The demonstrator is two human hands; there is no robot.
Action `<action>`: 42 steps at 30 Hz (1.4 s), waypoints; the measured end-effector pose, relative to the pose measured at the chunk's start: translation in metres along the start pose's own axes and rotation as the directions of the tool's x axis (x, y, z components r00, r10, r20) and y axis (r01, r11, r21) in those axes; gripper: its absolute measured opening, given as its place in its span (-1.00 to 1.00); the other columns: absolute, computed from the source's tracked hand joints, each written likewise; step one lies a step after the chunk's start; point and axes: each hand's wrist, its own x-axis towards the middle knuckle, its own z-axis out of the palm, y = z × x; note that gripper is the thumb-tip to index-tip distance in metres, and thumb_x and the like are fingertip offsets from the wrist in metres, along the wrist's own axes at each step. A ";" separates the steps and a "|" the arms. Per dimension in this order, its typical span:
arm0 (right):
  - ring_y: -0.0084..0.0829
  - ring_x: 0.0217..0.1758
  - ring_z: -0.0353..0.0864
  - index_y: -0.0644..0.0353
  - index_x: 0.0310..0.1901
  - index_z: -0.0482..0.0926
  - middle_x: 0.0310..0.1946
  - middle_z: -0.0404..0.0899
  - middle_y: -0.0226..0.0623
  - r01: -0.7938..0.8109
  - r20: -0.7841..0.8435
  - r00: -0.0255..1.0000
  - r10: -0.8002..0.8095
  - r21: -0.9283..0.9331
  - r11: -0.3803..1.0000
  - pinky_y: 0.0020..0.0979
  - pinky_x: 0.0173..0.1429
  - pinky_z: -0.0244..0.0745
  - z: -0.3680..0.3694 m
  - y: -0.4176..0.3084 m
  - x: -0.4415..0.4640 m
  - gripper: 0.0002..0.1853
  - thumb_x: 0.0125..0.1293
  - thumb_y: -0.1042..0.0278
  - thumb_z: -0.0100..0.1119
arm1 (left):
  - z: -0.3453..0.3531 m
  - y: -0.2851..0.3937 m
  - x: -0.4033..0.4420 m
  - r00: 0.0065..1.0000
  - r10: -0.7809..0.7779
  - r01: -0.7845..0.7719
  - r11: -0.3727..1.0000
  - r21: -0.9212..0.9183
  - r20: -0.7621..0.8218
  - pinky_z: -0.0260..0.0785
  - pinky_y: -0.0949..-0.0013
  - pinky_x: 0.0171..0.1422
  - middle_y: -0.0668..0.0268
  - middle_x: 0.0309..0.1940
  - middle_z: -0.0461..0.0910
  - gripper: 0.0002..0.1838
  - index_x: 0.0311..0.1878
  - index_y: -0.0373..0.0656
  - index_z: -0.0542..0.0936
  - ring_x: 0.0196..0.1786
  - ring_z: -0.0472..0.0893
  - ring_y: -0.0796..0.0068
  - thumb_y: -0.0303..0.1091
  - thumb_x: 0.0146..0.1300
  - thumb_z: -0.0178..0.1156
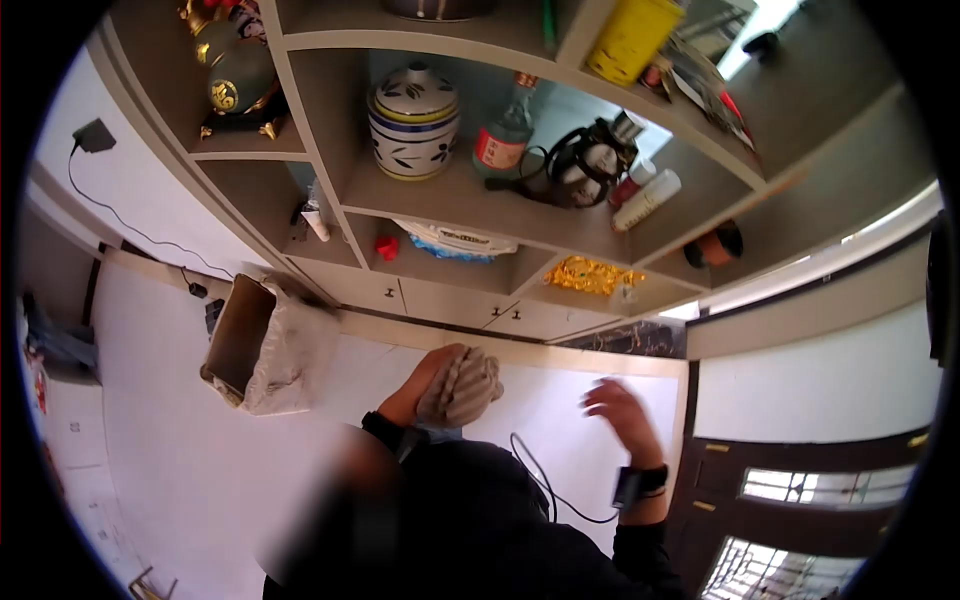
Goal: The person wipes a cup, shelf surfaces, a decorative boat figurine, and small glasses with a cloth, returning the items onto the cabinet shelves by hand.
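My left hand (421, 384) is closed around a bunched grey-beige striped cloth (462, 387), held in front of my body above the pale floor. The cloth hides part of my fingers. Off to the right, my right hand (624, 412) is raised with nothing in it, its fingers apart and slightly blurred. A dark band (640, 484) circles the right wrist. A thin black cable (545, 487) hangs between my body and the right forearm.
Ahead stands a shelf unit (450, 232) holding a lidded patterned jar (413, 125), a glass bottle (504, 135) and a white tube (647, 200). A bin with a plastic liner (285, 365) sits on the floor at left. Dark doors (720, 480) are at right.
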 end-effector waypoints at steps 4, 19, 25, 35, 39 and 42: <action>-0.38 -0.14 0.47 0.29 0.03 0.26 -0.22 0.45 -0.19 -0.330 0.181 0.901 0.395 -0.304 0.894 -0.42 -0.12 0.43 0.029 0.044 0.071 -0.64 0.22 0.37 -0.06 | -0.019 -0.047 0.025 0.994 0.104 -0.102 0.992 -0.078 0.017 0.28 0.58 -0.09 0.36 -0.25 0.44 -0.69 -0.16 -0.21 0.38 -0.22 0.42 0.60 -0.18 0.30 -0.23; -0.53 -0.39 0.47 0.36 -0.20 0.44 -0.40 0.48 -0.33 -0.389 0.233 0.833 0.501 -0.396 0.832 -0.52 -0.29 0.41 -0.042 0.065 0.181 -0.77 0.19 0.38 -0.02 | 0.048 -0.098 0.108 0.913 -0.189 -0.052 0.824 -0.564 -0.361 0.32 0.53 -0.14 0.30 -0.32 0.45 -0.68 -0.12 -0.29 0.35 -0.24 0.46 0.59 -0.26 0.15 0.04; -0.52 -0.38 0.49 0.32 -0.15 0.39 -0.41 0.50 -0.31 -0.374 0.307 0.765 0.566 -0.505 0.778 -0.56 -0.33 0.39 -0.145 0.082 0.206 -0.75 0.19 0.36 -0.02 | 0.116 -0.153 0.147 0.855 -0.214 -0.387 0.342 -0.857 -0.472 0.34 0.49 -0.04 0.24 -0.26 0.52 -0.69 -0.12 -0.30 0.42 -0.18 0.51 0.46 -0.26 0.21 -0.08; -0.54 -0.36 0.49 0.26 -0.13 0.38 -0.40 0.48 -0.33 -0.239 0.201 0.854 0.479 -0.668 0.705 -0.58 -0.33 0.38 -0.219 0.115 0.254 -0.76 0.15 0.44 0.00 | 0.167 -0.255 0.186 0.828 -0.281 -0.487 0.070 -0.871 -0.486 0.42 0.35 -0.12 0.17 -0.26 0.51 -0.63 -0.07 -0.25 0.38 -0.24 0.54 0.34 -0.17 0.18 -0.02; -0.55 -0.46 0.43 0.27 0.08 0.17 -0.25 0.38 -0.27 0.111 0.292 0.943 0.160 -0.729 0.676 -0.56 -0.37 0.38 -0.190 0.133 0.287 -0.50 0.10 0.44 0.08 | 0.155 -0.271 0.197 0.743 -0.389 -0.560 0.083 -0.825 -0.544 0.42 0.42 -0.26 0.19 -0.35 0.52 -0.66 -0.16 -0.33 0.42 -0.33 0.55 0.42 -0.23 0.12 0.09; -0.53 -0.48 0.44 0.30 0.11 0.14 -0.19 0.35 -0.22 0.434 0.454 0.889 -0.059 -0.796 0.422 -0.55 -0.38 0.38 -0.161 0.146 0.316 -0.43 0.08 0.39 0.14 | 0.135 -0.281 0.203 0.632 -0.317 -0.645 0.290 -0.707 -0.707 0.41 0.43 -0.25 0.17 -0.35 0.52 -0.68 -0.17 -0.33 0.41 -0.34 0.55 0.42 -0.30 0.08 0.12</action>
